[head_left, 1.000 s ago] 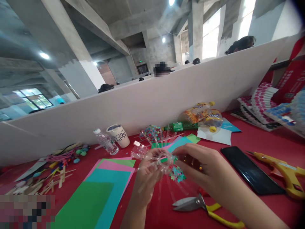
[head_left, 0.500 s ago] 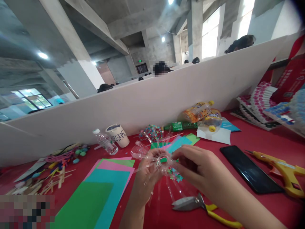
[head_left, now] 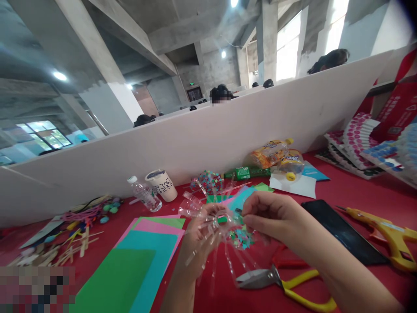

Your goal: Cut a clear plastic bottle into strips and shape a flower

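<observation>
My left hand point(head_left: 202, 237) is closed around a clear plastic bottle piece point(head_left: 224, 224) cut into strips that fan out all round its open ring. Just right of the ring, my right hand point(head_left: 269, 213) is pinched, thumb against forefinger, at one side of the strips. Whether a strip or something small sits in that pinch cannot be made out. Star-shaped sequins point(head_left: 241, 238) in green and blue show behind the strips, below the right fingers. Scissors point(head_left: 260, 278) with a red and a yellow handle lie under my right forearm.
Coloured paper sheets point(head_left: 130, 256) lie at left, near craft sticks point(head_left: 84, 241). A water bottle point(head_left: 145, 193) and paper cup point(head_left: 162, 186) stand by the white partition point(head_left: 202, 139). A phone point(head_left: 342, 230) and yellow glue gun point(head_left: 384, 232) lie at right, drink bottles point(head_left: 272, 153) behind.
My right hand has drawn slightly away from the ring, to the right. More of the sequins and the scissors' handles shows now. The left hand still grips the plastic piece.
</observation>
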A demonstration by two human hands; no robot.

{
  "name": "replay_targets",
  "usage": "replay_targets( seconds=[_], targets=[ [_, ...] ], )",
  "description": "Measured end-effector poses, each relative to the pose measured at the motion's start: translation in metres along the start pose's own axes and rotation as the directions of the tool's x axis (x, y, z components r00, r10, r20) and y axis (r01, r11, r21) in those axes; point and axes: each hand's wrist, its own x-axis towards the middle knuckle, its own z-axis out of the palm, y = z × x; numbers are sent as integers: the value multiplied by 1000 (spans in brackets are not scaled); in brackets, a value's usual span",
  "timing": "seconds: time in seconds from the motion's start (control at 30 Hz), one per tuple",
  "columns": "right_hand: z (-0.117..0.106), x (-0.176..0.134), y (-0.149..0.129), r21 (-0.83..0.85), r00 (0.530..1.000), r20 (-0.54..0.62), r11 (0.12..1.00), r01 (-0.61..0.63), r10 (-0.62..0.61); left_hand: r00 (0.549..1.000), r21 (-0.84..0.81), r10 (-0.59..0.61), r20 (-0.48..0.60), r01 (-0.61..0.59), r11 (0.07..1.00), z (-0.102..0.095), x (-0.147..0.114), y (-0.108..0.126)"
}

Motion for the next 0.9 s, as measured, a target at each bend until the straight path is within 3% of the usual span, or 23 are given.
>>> replay_targets(
  seconds=[0.1, 0.3, 0.47, 0.7, 0.9],
  targets=[
    [2, -2, -2, -17, 999, -35, 1000, 10, -10, 1000, 31, 13, -1, -13, 999, 1, -1, 0],
    [3, -14, -4, -394, 988, -96, 917, 72, -119, 999, -4, -6, 50, 6, 1000, -3, -4, 1],
    [8, -14, -5, -527, 984, -65, 843, 109, -167, 999, 31, 27, -25, -27, 999, 6, -3, 6],
    [6, -6, -5, -221, 999, -7, 974, 45, -47, 998, 38, 62, -20, -61, 997, -6, 1, -4],
    [0, -1, 0, -32, 999, 40, 999, 3, -1, 998, -4, 51, -32, -51, 999, -16, 9, -13]
  ],
)
